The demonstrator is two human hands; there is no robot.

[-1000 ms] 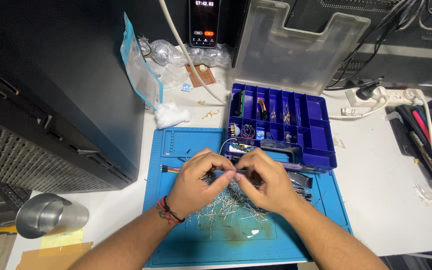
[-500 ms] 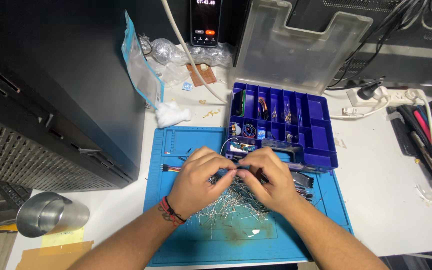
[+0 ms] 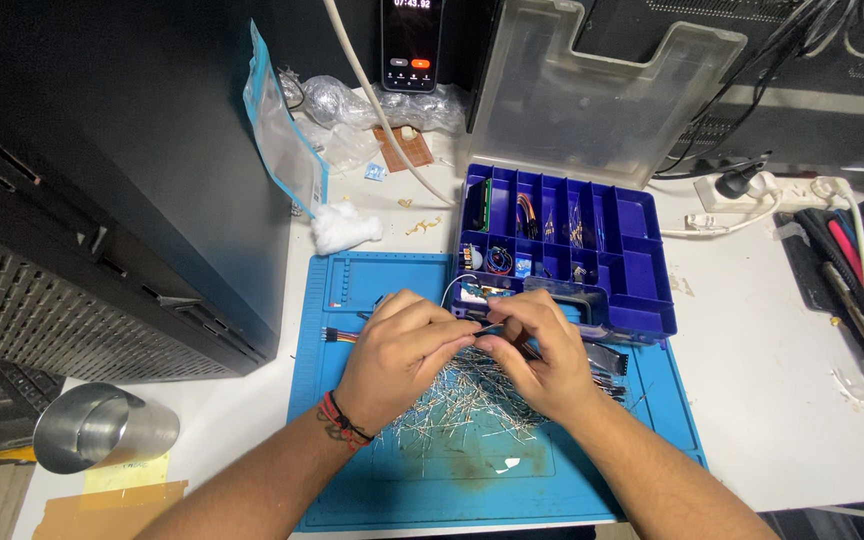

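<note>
From the head view, your left hand (image 3: 397, 345) and your right hand (image 3: 542, 350) meet over the middle of the blue work mat (image 3: 352, 480), fingertips nearly touching. Both are curled inward and pinch 1 small dark component (image 3: 489, 330) between them; it is too small and too covered by your fingers to say what kind of part it is. It sits just above the mat, directly over the heap of thin silvery wire pins (image 3: 462, 405) that spreads out under and between your palms. A red and black wristband (image 3: 340, 420) circles your left wrist. Just beyond your knuckles stands the open blue parts organiser (image 3: 642, 250), its front edge touching the far edge of the mat, its compartments holding small electronic pieces and coloured jumper wires, and its clear lid (image 3: 602, 90) tilted up behind it. A short multicoloured ribbon of wires (image 3: 340, 336) pokes out from under your left hand on the mat. To the left of the mat rises a tall black cabinet (image 3: 102, 180), with a shiny metal cup (image 3: 102, 430) lying on its side near the table's front corner. A wad of white cotton (image 3: 342, 228) lies beyond the mat's far left corner, near a clear plastic bag (image 3: 282, 140) leaning on the cabinet. A phone (image 3: 412, 40) stands upright at the back, and a white power strip (image 3: 752, 195) lies to the right of the organiser.
</note>
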